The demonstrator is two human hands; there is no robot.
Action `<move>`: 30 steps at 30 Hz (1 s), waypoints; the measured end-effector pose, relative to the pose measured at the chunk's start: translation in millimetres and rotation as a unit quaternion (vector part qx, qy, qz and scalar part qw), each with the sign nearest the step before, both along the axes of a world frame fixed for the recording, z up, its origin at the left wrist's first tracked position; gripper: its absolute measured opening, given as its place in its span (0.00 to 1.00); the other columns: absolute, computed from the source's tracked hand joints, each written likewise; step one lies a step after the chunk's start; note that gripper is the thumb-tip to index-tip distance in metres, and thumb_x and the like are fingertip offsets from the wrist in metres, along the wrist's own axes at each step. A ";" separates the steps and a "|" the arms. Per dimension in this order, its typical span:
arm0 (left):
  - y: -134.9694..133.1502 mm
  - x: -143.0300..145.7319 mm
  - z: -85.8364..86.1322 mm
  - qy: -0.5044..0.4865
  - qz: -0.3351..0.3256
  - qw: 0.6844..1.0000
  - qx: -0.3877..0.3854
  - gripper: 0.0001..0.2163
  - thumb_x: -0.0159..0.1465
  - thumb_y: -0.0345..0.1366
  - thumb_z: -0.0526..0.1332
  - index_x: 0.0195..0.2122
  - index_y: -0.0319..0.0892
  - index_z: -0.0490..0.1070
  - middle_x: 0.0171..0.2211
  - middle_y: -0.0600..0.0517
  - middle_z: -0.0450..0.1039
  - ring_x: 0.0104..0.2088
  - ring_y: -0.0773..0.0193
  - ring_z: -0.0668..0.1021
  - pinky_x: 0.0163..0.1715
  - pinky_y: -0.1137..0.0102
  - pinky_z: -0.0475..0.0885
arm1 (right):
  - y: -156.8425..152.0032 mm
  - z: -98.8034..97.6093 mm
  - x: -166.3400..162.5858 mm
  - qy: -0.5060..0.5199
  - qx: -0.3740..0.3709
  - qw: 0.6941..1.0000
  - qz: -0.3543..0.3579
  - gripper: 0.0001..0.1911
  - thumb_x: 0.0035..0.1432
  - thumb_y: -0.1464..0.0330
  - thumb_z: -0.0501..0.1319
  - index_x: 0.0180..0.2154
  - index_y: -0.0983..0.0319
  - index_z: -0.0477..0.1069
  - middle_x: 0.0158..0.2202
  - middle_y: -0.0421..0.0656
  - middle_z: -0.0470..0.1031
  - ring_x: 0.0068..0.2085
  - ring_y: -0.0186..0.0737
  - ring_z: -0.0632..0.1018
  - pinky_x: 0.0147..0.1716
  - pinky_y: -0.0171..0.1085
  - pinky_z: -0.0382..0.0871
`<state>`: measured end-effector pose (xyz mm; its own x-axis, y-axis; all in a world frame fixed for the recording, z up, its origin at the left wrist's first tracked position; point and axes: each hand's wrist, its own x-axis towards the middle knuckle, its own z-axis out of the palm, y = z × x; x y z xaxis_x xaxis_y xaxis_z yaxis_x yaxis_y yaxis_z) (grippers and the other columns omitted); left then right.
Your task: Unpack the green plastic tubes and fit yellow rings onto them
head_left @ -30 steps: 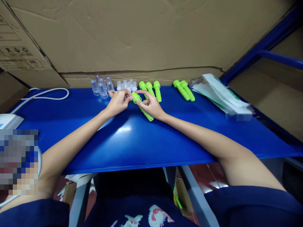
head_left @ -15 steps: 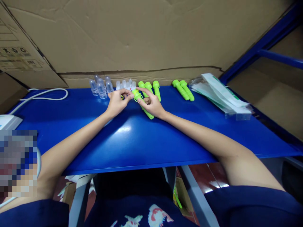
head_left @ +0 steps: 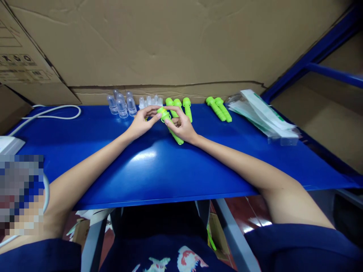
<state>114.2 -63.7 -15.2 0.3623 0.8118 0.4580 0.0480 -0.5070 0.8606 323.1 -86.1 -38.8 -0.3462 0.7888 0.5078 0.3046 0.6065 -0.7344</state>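
A lime-green flashlight-shaped handle [head_left: 176, 136] slants between my hands above the blue table, its wide end up and its narrow end toward me. My right hand [head_left: 183, 126] is closed around its upper part. At the wide end, the fingers and thumb of my left hand [head_left: 144, 121] pinch the rim; a yellowish bit shows there, too small to make out. Just behind my hands stand several small clear caps [head_left: 150, 101], and left of them several larger clear plastic domes [head_left: 121, 106]. More green handles [head_left: 187, 108] lie behind my right hand.
Farther right lie two green handles [head_left: 219, 108] and a pile of clear plastic bags [head_left: 263, 115]. A white cable [head_left: 56, 118] loops at the left, near a white box [head_left: 11, 144]. Cardboard [head_left: 159, 45] walls the back of the blue table [head_left: 170, 170].
My left fingers have closed in on the wide end of the green handle, where they were slightly apart from it. The right hand keeps its hold; the view has shifted slightly.
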 end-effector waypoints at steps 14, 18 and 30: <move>-2.4 2.4 -0.5 -0.020 0.022 0.998 -0.052 0.17 0.66 0.51 0.68 0.43 0.42 0.73 0.29 0.55 0.75 0.32 0.66 0.77 0.37 0.71 0.70 | -8.4 7.0 -5.1 0.002 0.005 1.000 0.027 0.22 0.70 0.54 0.59 0.57 0.59 0.62 0.18 0.29 0.52 0.18 0.30 0.58 0.21 0.32 0.48; -3.4 2.5 0.4 -0.019 0.020 0.998 -0.051 0.17 0.66 0.51 0.68 0.43 0.42 0.72 0.28 0.55 0.75 0.33 0.65 0.78 0.38 0.71 0.70 | -8.3 7.0 -5.6 -0.004 0.001 1.000 0.023 0.25 0.70 0.53 0.59 0.60 0.58 0.62 0.19 0.29 0.50 0.18 0.30 0.57 0.21 0.33 0.47; -5.0 2.0 1.8 -0.023 0.006 0.998 -0.057 0.21 0.62 0.55 0.70 0.43 0.43 0.72 0.30 0.55 0.78 0.33 0.66 0.78 0.39 0.70 0.71 | -7.8 7.9 -5.5 -0.006 0.004 0.999 0.037 0.23 0.70 0.55 0.59 0.59 0.60 0.61 0.19 0.28 0.52 0.18 0.29 0.57 0.22 0.32 0.47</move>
<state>116.2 -68.7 -13.4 0.3335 0.8632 0.3790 0.0122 -0.4060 0.9138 317.7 -93.9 -30.9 -0.4101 0.7564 0.5096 0.2669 0.6338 -0.7260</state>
